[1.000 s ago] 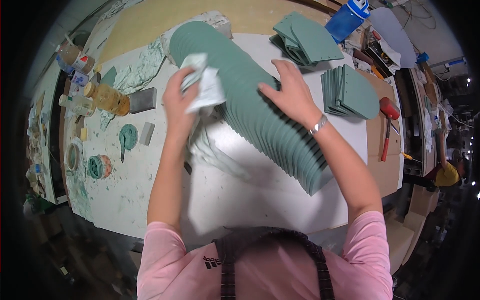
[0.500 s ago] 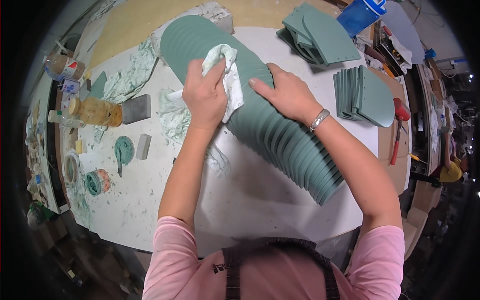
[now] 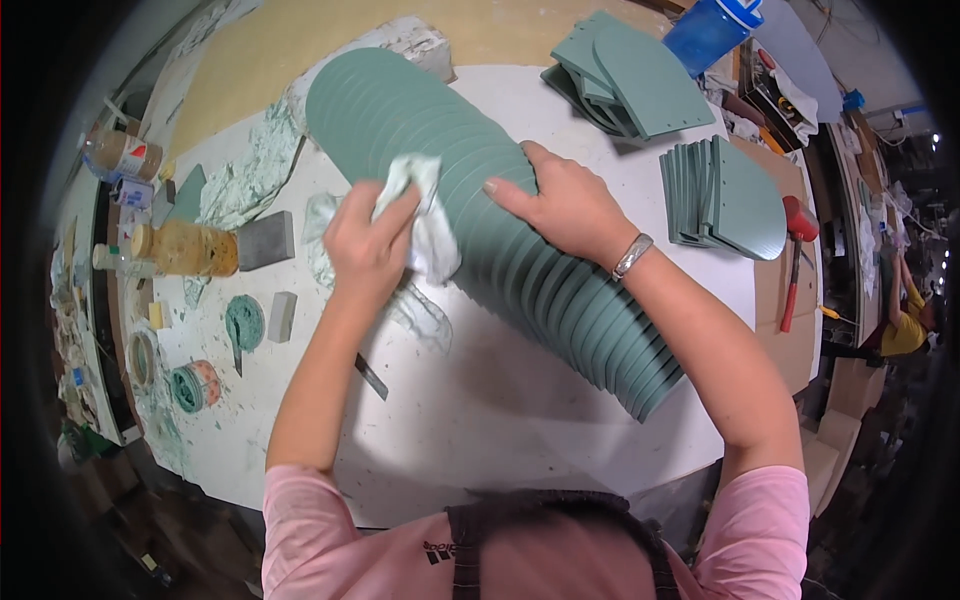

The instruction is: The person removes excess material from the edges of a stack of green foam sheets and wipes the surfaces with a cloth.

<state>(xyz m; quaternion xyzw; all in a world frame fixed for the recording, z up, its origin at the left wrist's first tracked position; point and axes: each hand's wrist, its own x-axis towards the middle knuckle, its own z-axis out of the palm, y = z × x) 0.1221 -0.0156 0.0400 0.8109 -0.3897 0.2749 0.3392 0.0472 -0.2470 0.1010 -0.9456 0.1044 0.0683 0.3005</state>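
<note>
A long row of overlapping green curved plates (image 3: pixel 420 110) slants across the table from far left to near right. Pinched in my left hand (image 3: pixel 365 240) is a crumpled white cloth (image 3: pixel 432 235), at the near left side of the row. My right hand (image 3: pixel 575 205) is on the middle of the row, its thumb across the top and its other fingers over the far side, their tips hidden. Beside my left wrist lies a dark narrow strip (image 3: pixel 371 378), and more stained cloth (image 3: pixel 425 318) is partly hidden behind that hand.
Two stacks of green plates (image 3: pixel 655 85) (image 3: pixel 748 195) stand at the right, near a red mallet (image 3: pixel 798 220) and blue jug (image 3: pixel 708 38). On the left are a jar (image 3: pixel 190 250), a dark grey block (image 3: pixel 266 242), a putty tub (image 3: pixel 195 386) and a putty knife (image 3: pixel 237 345).
My left hand has moved down and left with the white cloth, off the top of the row to its near side. The dark strip now shows. My right hand keeps its place on the plates.
</note>
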